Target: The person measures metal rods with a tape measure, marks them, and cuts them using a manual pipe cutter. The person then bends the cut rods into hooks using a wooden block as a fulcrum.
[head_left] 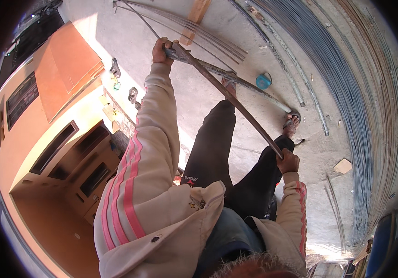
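Observation:
A long rusty steel bar slants across my legs. Its near right end is in my right hand, fingers wrapped round it. Its far end meets a mottled metal pipe, which runs along the ground toward my right foot. At that joint my left hand is closed round a thin steel rod that extends to the far left. The exact grip under the left fingers is partly hidden.
Bundled steel rods curve along the right. Two loose pipes, a wooden plank and more thin rods lie ahead. A blue round object sits near my feet. Sandals lie by the orange building at left.

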Motion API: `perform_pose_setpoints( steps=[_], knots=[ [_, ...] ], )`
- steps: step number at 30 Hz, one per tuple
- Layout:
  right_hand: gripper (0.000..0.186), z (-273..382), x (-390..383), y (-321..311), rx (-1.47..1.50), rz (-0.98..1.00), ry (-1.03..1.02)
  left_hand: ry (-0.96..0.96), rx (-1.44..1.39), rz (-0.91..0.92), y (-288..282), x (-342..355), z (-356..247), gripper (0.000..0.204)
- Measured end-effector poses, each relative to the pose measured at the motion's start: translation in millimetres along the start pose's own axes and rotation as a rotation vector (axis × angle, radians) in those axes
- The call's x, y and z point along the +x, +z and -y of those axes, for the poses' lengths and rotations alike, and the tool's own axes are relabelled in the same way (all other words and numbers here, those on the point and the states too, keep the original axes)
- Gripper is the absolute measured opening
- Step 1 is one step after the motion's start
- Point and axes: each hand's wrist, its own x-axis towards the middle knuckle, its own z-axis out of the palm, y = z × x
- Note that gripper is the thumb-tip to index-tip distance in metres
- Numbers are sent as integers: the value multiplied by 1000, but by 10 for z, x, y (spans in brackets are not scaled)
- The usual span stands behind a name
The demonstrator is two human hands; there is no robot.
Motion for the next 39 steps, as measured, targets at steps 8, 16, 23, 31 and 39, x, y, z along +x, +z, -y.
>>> perform_pose_setpoints(
  steps=[8, 16, 23, 31, 39],
  knots=[
    [27, -151, 279, 180, 35, 34, -8, 15, 2, 13, -41, -23, -28, 20],
    [29, -303, 473, 457, 88, -35, -88, 46, 45, -6, -29, -57, 7, 27],
    [25, 167, -121, 314, 111, -7, -9, 18, -16, 23, -321, -261, 27, 29],
    [33, 853, -788, 82, 408, 132, 177, -13, -10, 68, -121, -300, 32, 23],
    [23, 807, -393, -99, 1138, 404, 762, -12, -103, 129, 33, -187, 5, 22]
  ],
)
